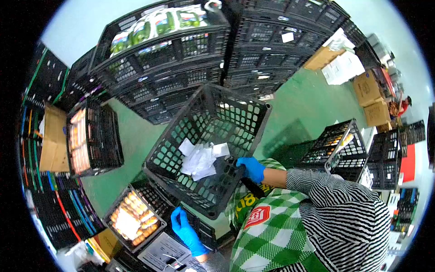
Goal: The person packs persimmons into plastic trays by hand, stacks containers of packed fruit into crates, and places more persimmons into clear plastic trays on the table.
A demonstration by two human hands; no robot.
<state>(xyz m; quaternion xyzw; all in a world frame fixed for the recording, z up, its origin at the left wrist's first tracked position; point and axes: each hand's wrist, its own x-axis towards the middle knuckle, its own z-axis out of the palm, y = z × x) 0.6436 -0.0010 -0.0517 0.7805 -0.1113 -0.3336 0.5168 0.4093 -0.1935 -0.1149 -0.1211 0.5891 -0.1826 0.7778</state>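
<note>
Green-checked apron (281, 222), bottom centre. Black crate (215, 209), centre, tilted; loose white slips (199, 161) inside. Right hand (253, 169), centre: fingers curled round crate rim. Left hand (186, 232), lower centre: fingers loosely bent, apparently empty. Steadier hold: both hands, crate level.

Green floor (294, 106) under stacked black crates (165, 75)

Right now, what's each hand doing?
Left hand: half open, nothing visible in it.
Right hand: closed on the rim of the large black crate.
</note>
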